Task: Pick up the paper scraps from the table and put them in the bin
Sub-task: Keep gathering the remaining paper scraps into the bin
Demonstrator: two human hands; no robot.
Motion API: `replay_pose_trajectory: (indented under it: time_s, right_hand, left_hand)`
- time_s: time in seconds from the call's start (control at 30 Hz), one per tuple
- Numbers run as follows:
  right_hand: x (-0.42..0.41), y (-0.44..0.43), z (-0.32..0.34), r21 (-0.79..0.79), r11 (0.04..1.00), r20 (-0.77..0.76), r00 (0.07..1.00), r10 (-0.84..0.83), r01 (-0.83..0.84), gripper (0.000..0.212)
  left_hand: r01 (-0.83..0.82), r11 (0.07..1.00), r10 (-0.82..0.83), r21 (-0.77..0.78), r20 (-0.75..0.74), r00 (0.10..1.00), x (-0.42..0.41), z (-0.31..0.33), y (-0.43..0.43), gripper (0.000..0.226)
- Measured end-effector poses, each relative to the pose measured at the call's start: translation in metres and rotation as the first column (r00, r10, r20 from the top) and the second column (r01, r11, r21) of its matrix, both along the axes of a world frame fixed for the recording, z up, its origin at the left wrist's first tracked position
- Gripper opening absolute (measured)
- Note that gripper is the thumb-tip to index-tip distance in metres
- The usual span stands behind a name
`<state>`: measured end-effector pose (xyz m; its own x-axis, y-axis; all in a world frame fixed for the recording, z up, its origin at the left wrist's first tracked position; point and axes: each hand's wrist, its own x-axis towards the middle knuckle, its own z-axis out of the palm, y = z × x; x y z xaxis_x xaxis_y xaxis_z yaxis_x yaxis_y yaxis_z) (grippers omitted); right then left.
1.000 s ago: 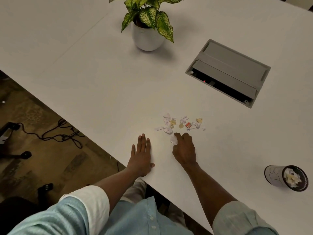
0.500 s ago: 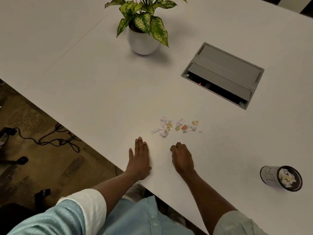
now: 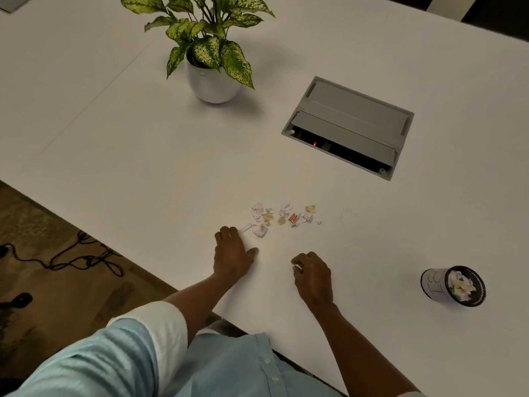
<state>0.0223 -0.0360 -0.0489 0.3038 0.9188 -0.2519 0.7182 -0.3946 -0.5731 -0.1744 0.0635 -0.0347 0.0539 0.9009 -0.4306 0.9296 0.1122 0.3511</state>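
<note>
White worktop (image 3: 114, 144) edge runs diagonally from left-middle to bottom-right of frame; floor with cables at lower left. Open bare surface between hands and bin. Paper scraps (image 3: 283, 217) cluster at frame centre, spread in a band running left-right, just above both hands. Left hand (image 3: 232, 253) fingers curled, tips just beside the leftmost scrap. Right hand (image 3: 312, 273) lower centre-right, loosely closed around a small white scrap. Bin (image 3: 453, 286) at right, well apart, already holding scraps. Potted plant (image 3: 211, 53) top centre.
</note>
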Motion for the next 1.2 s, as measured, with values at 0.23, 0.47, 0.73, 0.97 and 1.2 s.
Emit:
replay_pose_trajectory:
  time_s: [0.23, 0.47, 0.73, 0.97, 1.2]
  right_hand:
    - [0.018, -0.006, 0.004, -0.020, 0.999, 0.005, 0.999, -0.035, 0.035, 0.018]
    - [0.050, -0.020, 0.011, -0.034, 0.996, 0.041, 0.995, -0.086, 0.088, 0.018]
    - [0.084, -0.033, 0.023, 0.020, 0.976, 0.053, 0.974, -0.220, 0.219, 0.019]
    - [0.107, -0.049, 0.037, 0.091, 0.924, 0.017, 0.927, -0.374, 0.371, 0.020]
    - [0.143, -0.065, 0.058, 0.178, 0.817, -0.053, 0.834, -0.549, 0.549, 0.020]
  left_hand:
    - [0.002, 1.000, -0.002, 0.018, 0.043, 0.999, 0.048, 0.001, 0.029, 0.071]
    - [0.056, 0.995, -0.061, 0.080, 0.069, 0.996, 0.060, -0.007, 0.026, 0.018]
    - [-0.064, 0.997, 0.052, 0.046, 0.236, 0.970, 0.057, -0.003, 0.016, 0.011]
    - [-0.122, 0.992, 0.102, 0.024, 0.405, 0.908, 0.098, 0.008, -0.006, 0.006]
    - [0.087, 0.992, -0.123, 0.090, 0.566, 0.815, 0.199, 0.041, -0.020, 0.015]
